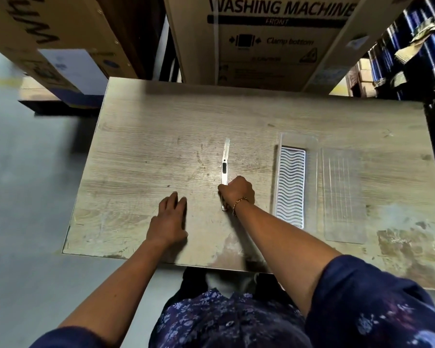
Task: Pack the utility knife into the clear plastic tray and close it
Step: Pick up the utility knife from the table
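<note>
Dim indoor light is falling from above, leaving the wooden table (161, 136) evenly lit and matte. A soft shadow is sitting under the washing machine carton (274, 38) along the table's far edge. The floor (28, 172) at left is smearing with motion blur. Wide-angle distortion is bending the table's edges and stretching the corners. The clear plastic tray (342, 194) is reading faintly, barely any glare.
</note>
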The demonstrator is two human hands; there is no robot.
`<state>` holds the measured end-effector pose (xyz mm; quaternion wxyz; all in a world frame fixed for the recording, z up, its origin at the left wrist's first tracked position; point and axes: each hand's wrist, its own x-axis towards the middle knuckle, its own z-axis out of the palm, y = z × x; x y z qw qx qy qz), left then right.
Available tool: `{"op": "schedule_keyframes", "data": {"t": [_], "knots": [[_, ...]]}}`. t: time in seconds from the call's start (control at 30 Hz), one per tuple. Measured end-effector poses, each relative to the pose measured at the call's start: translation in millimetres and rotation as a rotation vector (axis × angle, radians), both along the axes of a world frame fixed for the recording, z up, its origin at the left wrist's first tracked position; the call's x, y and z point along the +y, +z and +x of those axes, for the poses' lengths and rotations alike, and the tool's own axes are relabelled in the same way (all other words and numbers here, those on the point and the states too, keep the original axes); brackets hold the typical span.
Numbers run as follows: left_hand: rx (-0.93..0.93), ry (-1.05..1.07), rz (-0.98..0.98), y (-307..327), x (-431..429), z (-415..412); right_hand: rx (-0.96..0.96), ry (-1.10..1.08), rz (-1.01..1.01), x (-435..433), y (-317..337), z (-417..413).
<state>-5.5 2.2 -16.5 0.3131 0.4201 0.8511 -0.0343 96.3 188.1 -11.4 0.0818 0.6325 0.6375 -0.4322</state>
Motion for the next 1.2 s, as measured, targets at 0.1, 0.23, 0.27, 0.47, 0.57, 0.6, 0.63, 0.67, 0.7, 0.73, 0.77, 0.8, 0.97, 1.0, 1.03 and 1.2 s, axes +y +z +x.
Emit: {"op": "schedule_keyframes", "data": {"t": [0.1,0.23,0.27,0.47,0.57,0.6,0.63,0.67,0.7,0.73,0.77,0.8,0.97,1.0,1.03,1.2], "knots": [[0.001,0.004,0.000,0.6,0.8,0.1,-0.022,0.026,0.042,-0.2,-0.3,2.8],[-0.005,0.004,0.014,-0.3,-1.2,-1.0,-0.056,0.055,0.076,1.0,-1.0,3.0],[-0.007,0.004,0.019,-0.2,-1.5,-1.1,-0.056,0.057,0.078,1.3,-1.8,3.1],[0.000,0.000,0.026,-0.1,-2.0,-1.2,-0.058,0.103,0.107,3.2,-4.9,6.9],[0.000,-0.003,0.025,-0.5,-1.5,-1.3,-0.073,0.128,0.100,6.5,-5.3,8.0],[0.001,-0.004,0.024,-0.4,-1.4,-1.1,-0.070,0.138,0.091,7.1,-6.3,8.8],[0.003,-0.005,0.024,-0.4,-1.3,-0.8,-0.058,0.136,0.084,7.4,-6.1,10.1],[0.006,-0.004,0.024,0.1,-1.3,-0.6,-0.042,0.123,0.078,8.0,-6.5,11.6],[0.007,-0.003,0.023,0.1,-1.4,-0.8,-0.023,0.103,0.069,8.6,-7.5,13.3],[0.008,-0.002,0.023,0.2,-1.5,-0.8,0.002,0.081,0.059,9.2,-7.6,15.1],[0.007,-0.003,0.023,0.0,-1.6,-0.6,0.039,0.049,0.039,9.7,-7.1,17.2],[0.006,-0.004,0.025,0.0,-1.5,-0.7,0.090,0.008,0.015,10.4,-6.9,19.2],[0.013,-0.011,0.022,0.4,-0.3,-1.3,0.528,-0.307,-0.295,10.7,8.0,31.9],[0.012,-0.011,0.021,0.8,-0.3,-1.4,0.603,-0.361,-0.394,10.6,14.2,34.4],[0.010,-0.012,0.020,1.1,-0.2,-1.4,0.645,-0.383,-0.447,11.4,19.9,37.2],[0.009,-0.003,0.021,0.3,-0.4,-0.8,0.727,-0.246,-0.362,24.0,60.0,55.4]]}}
